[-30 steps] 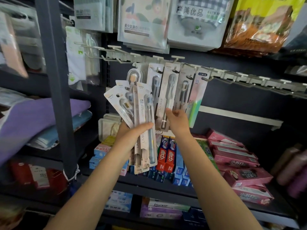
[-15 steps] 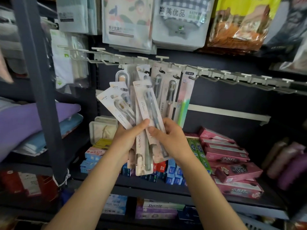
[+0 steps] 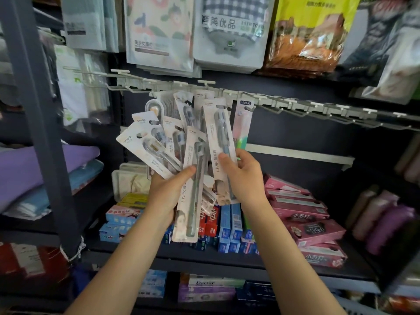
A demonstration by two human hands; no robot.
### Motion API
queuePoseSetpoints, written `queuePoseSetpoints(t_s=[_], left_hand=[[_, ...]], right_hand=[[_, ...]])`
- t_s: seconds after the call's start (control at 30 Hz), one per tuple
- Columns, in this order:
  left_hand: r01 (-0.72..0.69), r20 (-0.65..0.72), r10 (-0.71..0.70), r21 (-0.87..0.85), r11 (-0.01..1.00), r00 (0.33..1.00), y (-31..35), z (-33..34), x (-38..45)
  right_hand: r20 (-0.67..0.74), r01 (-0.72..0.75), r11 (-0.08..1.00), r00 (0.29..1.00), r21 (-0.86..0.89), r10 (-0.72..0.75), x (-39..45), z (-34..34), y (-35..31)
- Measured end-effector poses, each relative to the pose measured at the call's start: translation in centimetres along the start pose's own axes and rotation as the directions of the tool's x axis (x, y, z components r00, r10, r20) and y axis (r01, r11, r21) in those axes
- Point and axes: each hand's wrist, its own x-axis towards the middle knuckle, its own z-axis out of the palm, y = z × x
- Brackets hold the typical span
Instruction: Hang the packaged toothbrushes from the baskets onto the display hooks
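My left hand (image 3: 169,192) grips a fanned bundle of packaged toothbrushes (image 3: 159,151) by their lower ends. My right hand (image 3: 244,176) pinches one white LMK toothbrush package (image 3: 219,142), tilted and held apart from the bundle. Its top reaches up near the row of grey display hooks (image 3: 295,105). A few toothbrush packages (image 3: 243,126) hang on the hooks behind, partly hidden by the bundle. No basket is in view.
Bagged towels (image 3: 159,30) and cloths hang above the hook rail. Toothpaste boxes (image 3: 302,214) fill the shelf below the hands. A grey shelf post (image 3: 38,123) stands at the left, with folded purple fabric (image 3: 29,169) beside it. Hooks to the right are bare.
My right hand left the hanging packages, came down to the bundle and pulled one package out of it, then lifted it up and to the right. The left hand kept its bundle.
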Motion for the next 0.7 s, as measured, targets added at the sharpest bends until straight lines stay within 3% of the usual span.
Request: queuePoseSetpoints(t_s=[0.4,0.7], left_hand=[[-0.066,0.000,0.066,0.042,0.997,0.998,0.2,0.0,0.1],[-0.058,0.006,0.058,0.052,0.997,0.998,0.2,-0.1,0.4]], right_hand=[[-0.090,0.031,0.989,0.995,-0.147,-0.044,0.7,0.6,-0.5],[-0.136,0.008,0.989,0.990,-0.148,-0.028,0.4,-0.3,-0.1]])
